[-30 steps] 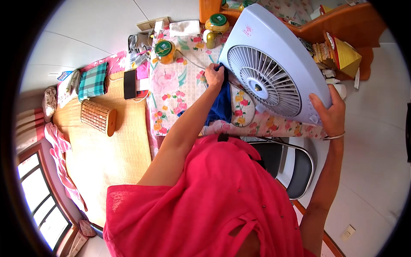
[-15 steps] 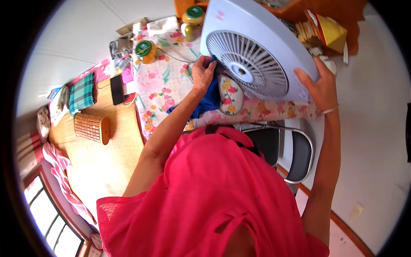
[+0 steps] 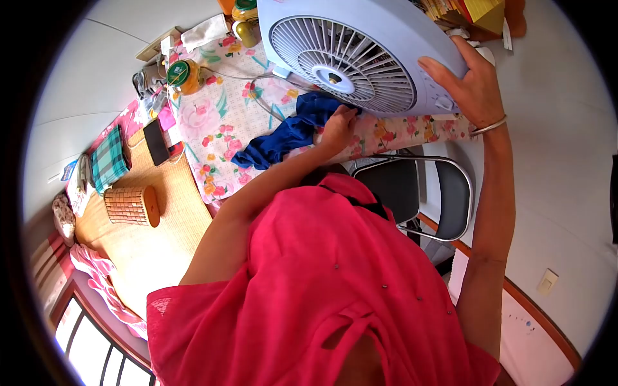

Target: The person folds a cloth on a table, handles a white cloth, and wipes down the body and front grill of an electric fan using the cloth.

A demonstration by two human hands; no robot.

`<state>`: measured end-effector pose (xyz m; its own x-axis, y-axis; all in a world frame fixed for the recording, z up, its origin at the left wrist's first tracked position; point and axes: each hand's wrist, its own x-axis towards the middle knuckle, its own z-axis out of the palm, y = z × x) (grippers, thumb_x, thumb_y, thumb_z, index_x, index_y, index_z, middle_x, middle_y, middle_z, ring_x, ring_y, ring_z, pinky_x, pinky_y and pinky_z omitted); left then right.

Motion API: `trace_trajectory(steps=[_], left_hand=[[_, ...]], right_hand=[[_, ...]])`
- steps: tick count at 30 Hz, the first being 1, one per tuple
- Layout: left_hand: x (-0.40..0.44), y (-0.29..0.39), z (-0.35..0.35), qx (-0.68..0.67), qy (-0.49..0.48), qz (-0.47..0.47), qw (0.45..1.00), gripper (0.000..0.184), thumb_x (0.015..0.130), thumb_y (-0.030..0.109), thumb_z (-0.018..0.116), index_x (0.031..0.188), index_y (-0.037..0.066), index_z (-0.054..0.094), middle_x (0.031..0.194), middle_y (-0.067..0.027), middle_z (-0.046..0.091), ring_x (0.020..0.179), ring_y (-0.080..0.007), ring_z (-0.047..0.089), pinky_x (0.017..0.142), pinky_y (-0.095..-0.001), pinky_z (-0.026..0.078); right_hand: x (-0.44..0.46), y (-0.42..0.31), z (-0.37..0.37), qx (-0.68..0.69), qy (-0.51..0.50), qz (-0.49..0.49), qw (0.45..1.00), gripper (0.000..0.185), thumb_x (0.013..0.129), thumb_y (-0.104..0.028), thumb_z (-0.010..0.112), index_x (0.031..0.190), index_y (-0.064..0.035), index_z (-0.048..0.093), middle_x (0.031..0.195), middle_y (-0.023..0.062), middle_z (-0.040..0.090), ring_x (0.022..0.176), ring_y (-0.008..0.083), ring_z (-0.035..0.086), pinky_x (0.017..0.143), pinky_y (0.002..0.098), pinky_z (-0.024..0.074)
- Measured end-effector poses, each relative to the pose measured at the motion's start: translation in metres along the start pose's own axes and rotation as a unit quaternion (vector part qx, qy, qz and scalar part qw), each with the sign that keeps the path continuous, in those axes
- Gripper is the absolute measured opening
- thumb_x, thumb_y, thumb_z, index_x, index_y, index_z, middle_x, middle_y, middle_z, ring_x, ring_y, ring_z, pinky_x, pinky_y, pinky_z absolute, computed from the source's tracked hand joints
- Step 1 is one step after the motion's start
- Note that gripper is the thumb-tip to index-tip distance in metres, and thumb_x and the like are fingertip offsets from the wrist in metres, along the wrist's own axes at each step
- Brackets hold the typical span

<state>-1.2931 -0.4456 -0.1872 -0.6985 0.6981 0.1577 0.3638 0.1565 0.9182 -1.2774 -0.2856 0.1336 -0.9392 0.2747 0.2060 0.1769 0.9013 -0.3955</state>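
I have the fan (image 3: pixel 360 71) over the far side of the desk (image 3: pixel 222 96), its grille facing me and its body leaning at an angle; whether its full weight rests there I cannot tell. My right hand (image 3: pixel 473 90) grips the fan's right end, thumb on the front near the knobs, the other fingers mostly lost behind the edge. My left hand (image 3: pixel 338 132) is at the fan's lower edge, fingers drawn narrow and holding one end of the blue cloth (image 3: pixel 283 138); the rest of it lies crumpled leftward over the flowered cover. A grey cord (image 3: pixel 267 103) loops just beyond the cloth. Farther left I see a green-lidded jar (image 3: pixel 184 77), and toward the back a bottle (image 3: pixel 245 33) and a white towel (image 3: pixel 205 32). A black chair (image 3: pixel 391 188) stands at the near side. Well off to the left, on the bed (image 3: pixel 174 206), lie a phone (image 3: pixel 156 143) and a slatted pillow (image 3: pixel 129 206).
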Motion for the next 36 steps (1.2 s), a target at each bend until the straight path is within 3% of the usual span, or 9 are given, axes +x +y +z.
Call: trace_trajectory(steps=[2, 5, 7, 8, 19, 22, 31, 34, 36], left_hand=[[-0.007, 0.004, 0.001, 0.061, -0.013, 0.037, 0.997, 0.037, 0.073, 0.006, 0.063, 0.11, 0.0, 0.063, 0.094, -0.0154, 0.056, 0.09, -0.0316, 0.057, 0.076, -0.0404, 0.046], [-0.011, 0.017, -0.004, 0.19, -0.045, 0.096, 0.976, 0.046, 0.073, 0.009, 0.061, 0.118, 0.002, 0.059, 0.097, -0.0117, 0.053, 0.094, -0.027, 0.053, 0.078, -0.0382, 0.042], [-0.01, 0.014, 0.005, 0.239, -0.059, 0.116, 0.962, 0.047, 0.073, 0.01, 0.059, 0.12, 0.003, 0.057, 0.096, -0.0094, 0.053, 0.094, -0.0246, 0.052, 0.078, -0.037, 0.04], [-0.01, 0.011, 0.006, 0.24, -0.062, 0.116, 0.962, 0.045, 0.074, 0.01, 0.057, 0.119, 0.003, 0.058, 0.096, -0.0093, 0.053, 0.093, -0.0248, 0.052, 0.078, -0.0372, 0.041], [0.002, -0.011, -0.023, 0.2, -0.058, 0.089, 0.974, 0.042, 0.078, 0.007, 0.056, 0.12, 0.002, 0.056, 0.092, -0.0105, 0.054, 0.089, -0.0277, 0.053, 0.078, -0.0381, 0.044], [-0.005, -0.003, -0.021, 0.199, -0.047, 0.122, 0.971, 0.043, 0.078, 0.007, 0.056, 0.12, 0.002, 0.056, 0.09, -0.0101, 0.053, 0.088, -0.0272, 0.053, 0.078, -0.0376, 0.044], [-0.013, -0.012, -0.038, 0.236, -0.172, 0.23, 0.928, 0.037, 0.077, 0.008, 0.056, 0.113, 0.002, 0.059, 0.094, -0.0098, 0.051, 0.089, -0.0256, 0.053, 0.08, -0.0347, 0.044], [-0.02, -0.015, -0.049, 0.232, -0.145, 0.236, 0.932, 0.033, 0.075, 0.007, 0.056, 0.107, 0.002, 0.06, 0.088, -0.0106, 0.053, 0.086, -0.0282, 0.055, 0.078, -0.0367, 0.046], [-0.021, -0.011, -0.057, 0.152, -0.174, 0.12, 0.965, 0.029, 0.074, 0.004, 0.057, 0.103, 0.001, 0.061, 0.087, -0.0113, 0.056, 0.085, -0.0274, 0.059, 0.076, -0.0352, 0.048]], right_hand=[[0.0, 0.0, 0.001, -0.005, 0.003, 0.005, 1.0, 0.052, 0.073, -0.049, 0.074, 0.095, -0.0024, 0.063, 0.078, 0.0136, 0.067, 0.067, 0.0271, 0.064, 0.065, 0.0358, 0.0506], [0.0, -0.007, -0.006, -0.019, -0.041, 0.018, 0.999, 0.044, 0.078, -0.031, 0.073, 0.104, 0.0014, 0.06, 0.084, 0.0123, 0.066, 0.073, 0.017, 0.061, 0.071, 0.0301, 0.0495], [-0.001, -0.004, -0.002, -0.001, -0.012, 0.003, 1.0, 0.049, 0.075, -0.043, 0.074, 0.1, -0.0023, 0.062, 0.083, 0.0136, 0.067, 0.071, 0.0247, 0.063, 0.069, 0.0342, 0.0502], [-0.001, -0.003, -0.001, 0.008, 0.003, -0.005, 1.0, 0.051, 0.073, -0.048, 0.074, 0.098, -0.0041, 0.064, 0.082, 0.0143, 0.067, 0.07, 0.0286, 0.064, 0.068, 0.0362, 0.0505], [0.0, -0.004, -0.002, 0.003, -0.007, 0.012, 1.0, 0.05, 0.073, -0.047, 0.074, 0.097, -0.0042, 0.064, 0.084, 0.0141, 0.068, 0.072, 0.0286, 0.064, 0.069, 0.0364, 0.0505], [-0.001, -0.003, -0.001, 0.003, -0.002, 0.009, 1.0, 0.051, 0.073, -0.048, 0.074, 0.098, -0.0042, 0.064, 0.084, 0.0137, 0.068, 0.072, 0.0283, 0.065, 0.069, 0.0362, 0.0506], [-0.001, -0.002, -0.002, 0.006, -0.004, 0.008, 1.0, 0.051, 0.073, -0.048, 0.075, 0.099, -0.0045, 0.065, 0.086, 0.0127, 0.067, 0.076, 0.0263, 0.065, 0.07, 0.0349, 0.0508], [-0.003, -0.003, -0.001, 0.019, 0.019, -0.007, 1.0, 0.05, 0.074, -0.045, 0.076, 0.101, -0.0047, 0.064, 0.088, 0.0125, 0.067, 0.078, 0.0257, 0.065, 0.071, 0.0342, 0.0506], [-0.004, -0.004, -0.002, 0.036, 0.046, -0.029, 0.998, 0.048, 0.075, -0.041, 0.076, 0.104, -0.0047, 0.064, 0.09, 0.012, 0.067, 0.081, 0.0248, 0.065, 0.074, 0.0339, 0.0507]])
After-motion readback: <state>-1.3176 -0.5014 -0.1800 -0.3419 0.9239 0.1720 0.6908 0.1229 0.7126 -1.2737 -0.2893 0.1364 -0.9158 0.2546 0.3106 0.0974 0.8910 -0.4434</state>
